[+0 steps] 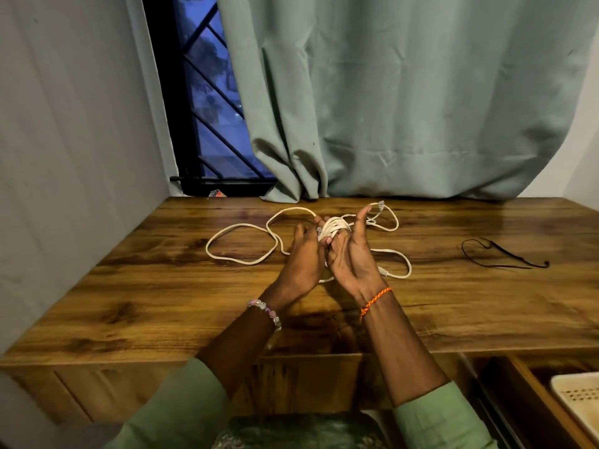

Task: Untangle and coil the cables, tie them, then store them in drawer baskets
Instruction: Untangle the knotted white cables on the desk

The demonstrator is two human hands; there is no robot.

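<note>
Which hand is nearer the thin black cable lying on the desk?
Right. The right hand is mid-desk, wound with white cable, left of the black cable. The left hand sits farther left.

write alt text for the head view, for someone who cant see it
A person winds a white cable around the right hand while the left hand holds the coil, over a wooden desk. Loose loops of the cable trail across the desk, and a thin black cord lies to the right.
</note>
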